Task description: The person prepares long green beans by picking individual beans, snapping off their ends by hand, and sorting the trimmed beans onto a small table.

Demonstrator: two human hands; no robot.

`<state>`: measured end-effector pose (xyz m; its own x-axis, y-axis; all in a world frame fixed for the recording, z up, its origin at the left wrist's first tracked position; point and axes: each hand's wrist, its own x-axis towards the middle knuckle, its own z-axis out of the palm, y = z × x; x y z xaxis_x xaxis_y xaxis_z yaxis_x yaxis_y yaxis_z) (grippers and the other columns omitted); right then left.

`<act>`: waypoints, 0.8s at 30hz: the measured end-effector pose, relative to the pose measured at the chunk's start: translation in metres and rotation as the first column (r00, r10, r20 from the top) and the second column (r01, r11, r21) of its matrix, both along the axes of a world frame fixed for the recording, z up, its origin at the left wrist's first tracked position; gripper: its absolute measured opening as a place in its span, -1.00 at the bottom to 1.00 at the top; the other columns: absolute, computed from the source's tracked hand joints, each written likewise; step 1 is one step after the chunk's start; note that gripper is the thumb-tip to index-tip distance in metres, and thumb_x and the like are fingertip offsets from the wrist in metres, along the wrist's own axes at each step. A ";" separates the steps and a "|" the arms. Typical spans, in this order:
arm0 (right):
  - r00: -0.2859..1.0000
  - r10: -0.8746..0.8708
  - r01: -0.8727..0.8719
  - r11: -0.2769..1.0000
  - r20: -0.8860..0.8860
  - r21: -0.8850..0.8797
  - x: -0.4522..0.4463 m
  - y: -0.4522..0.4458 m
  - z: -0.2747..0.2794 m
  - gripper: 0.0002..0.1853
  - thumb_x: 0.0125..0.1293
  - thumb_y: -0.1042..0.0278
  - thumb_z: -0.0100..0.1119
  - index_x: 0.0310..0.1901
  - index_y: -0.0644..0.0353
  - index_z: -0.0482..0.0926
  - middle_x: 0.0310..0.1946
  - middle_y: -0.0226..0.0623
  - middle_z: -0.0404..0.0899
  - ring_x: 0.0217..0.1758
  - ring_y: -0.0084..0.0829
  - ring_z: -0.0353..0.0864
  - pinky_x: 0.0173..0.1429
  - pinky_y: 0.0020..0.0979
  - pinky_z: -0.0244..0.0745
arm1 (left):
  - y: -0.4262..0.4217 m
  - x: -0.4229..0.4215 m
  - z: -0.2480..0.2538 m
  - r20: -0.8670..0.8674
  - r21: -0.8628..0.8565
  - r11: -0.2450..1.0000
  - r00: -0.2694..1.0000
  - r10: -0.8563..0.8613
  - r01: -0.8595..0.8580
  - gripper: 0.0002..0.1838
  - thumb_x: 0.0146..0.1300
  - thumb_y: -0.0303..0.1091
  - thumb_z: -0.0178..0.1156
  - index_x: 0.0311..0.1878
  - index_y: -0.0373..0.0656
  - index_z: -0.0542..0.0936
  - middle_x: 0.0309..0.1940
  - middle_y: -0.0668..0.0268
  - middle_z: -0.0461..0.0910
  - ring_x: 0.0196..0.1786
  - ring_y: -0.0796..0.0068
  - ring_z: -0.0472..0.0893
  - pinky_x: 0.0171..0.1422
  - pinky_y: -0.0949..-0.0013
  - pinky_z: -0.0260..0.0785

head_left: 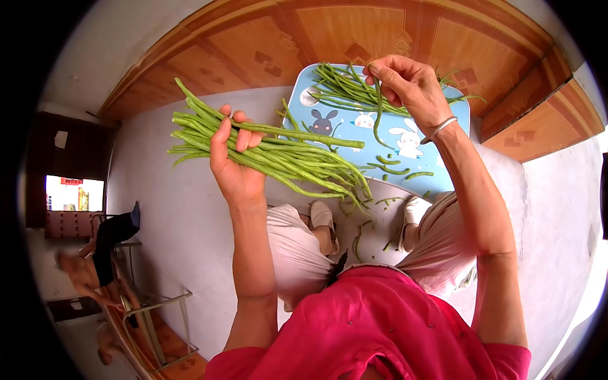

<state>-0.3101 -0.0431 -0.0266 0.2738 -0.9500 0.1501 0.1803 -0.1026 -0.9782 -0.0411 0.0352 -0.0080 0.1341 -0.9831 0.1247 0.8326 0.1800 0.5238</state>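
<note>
A thick bundle of long green beans (285, 161) lies across my left hand (237, 155), whose fingers wrap round it. My right hand (408, 82), with a bangle at the wrist, pinches the upper end of a single long bean (379, 114) that hangs down over the table. Below it is a small light-blue table (437, 158) printed with rabbits. A pile of more long beans (354, 92) rests along the table's far side, partly behind my right hand. Short broken bean pieces (392, 168) lie near the table's front edge.
Wooden panelled furniture (354, 31) stands right behind the table. Bean scraps (361, 237) litter the floor between my shoes (323, 221). At the far left, another person (95, 272) is beside a metal-framed piece of furniture (158, 316).
</note>
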 end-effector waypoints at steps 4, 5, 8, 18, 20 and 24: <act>0.994 0.107 -0.107 0.994 -0.008 -0.034 0.015 0.012 0.003 -0.74 0.39 0.23 0.13 -0.26 0.30 0.58 -0.45 -0.47 0.56 -0.50 -0.70 0.47 -0.40 -0.61 0.45 | 0.000 -0.007 -0.003 0.140 0.028 0.997 0.987 -0.081 0.078 -0.81 0.31 -0.51 0.03 -0.03 -0.23 0.48 -0.26 0.26 0.50 -0.49 0.63 0.31 -0.34 0.52 0.22; 0.991 0.133 -0.133 0.990 -0.004 -0.046 0.017 0.013 0.002 -0.74 0.41 0.23 0.12 -0.22 0.31 0.57 -0.43 -0.43 0.57 -0.49 -0.69 0.50 -0.35 -0.59 0.51 | 0.001 -0.008 -0.003 0.172 0.043 0.995 0.980 -0.097 0.091 -0.82 0.32 -0.50 0.04 -0.04 -0.22 0.49 -0.27 0.26 0.51 -0.49 0.63 0.32 -0.34 0.52 0.22; 0.997 0.074 -0.074 0.994 0.001 -0.081 0.019 0.017 0.008 -0.74 0.41 0.24 0.11 -0.17 0.31 0.56 -0.39 -0.40 0.58 -0.46 -0.66 0.53 -0.31 -0.57 0.53 | 0.001 -0.010 -0.005 0.210 0.103 0.986 0.966 -0.153 0.133 -0.85 0.34 -0.44 0.06 -0.07 -0.20 0.50 -0.30 0.27 0.52 -0.50 0.62 0.34 -0.35 0.51 0.22; 0.888 -0.099 0.144 0.987 0.449 -0.067 0.009 0.010 0.013 -0.73 0.42 0.38 0.01 0.01 0.41 0.46 -0.14 -0.17 0.56 -0.16 -0.43 0.65 0.07 -0.38 0.62 | -0.003 -0.010 -0.011 0.227 0.211 0.967 0.955 -0.191 0.143 -0.93 0.28 -0.43 0.13 -0.22 -0.18 0.55 -0.22 0.10 0.59 -0.46 0.57 0.42 -0.30 0.46 0.30; 0.878 -0.050 0.090 0.994 0.476 -0.062 0.012 0.014 0.012 -0.73 0.41 0.38 0.01 0.01 0.40 0.46 -0.13 -0.18 0.56 -0.15 -0.43 0.65 0.06 -0.38 0.62 | -0.003 -0.010 -0.013 0.285 0.199 0.971 0.940 -0.186 0.132 -0.84 0.27 -0.44 0.11 -0.12 -0.25 0.56 -0.10 0.09 0.56 -0.45 0.60 0.37 -0.30 0.51 0.30; 0.900 0.125 -0.080 0.989 0.417 -0.125 0.015 0.023 0.007 -0.77 0.42 0.41 0.02 0.01 0.36 0.49 -0.14 -0.19 0.59 -0.14 -0.44 0.64 0.06 -0.37 0.61 | -0.003 -0.011 -0.009 0.327 0.227 0.971 0.934 -0.146 0.072 -0.72 0.25 -0.43 0.13 0.01 -0.28 0.52 -0.20 0.21 0.57 -0.44 0.64 0.36 -0.30 0.53 0.30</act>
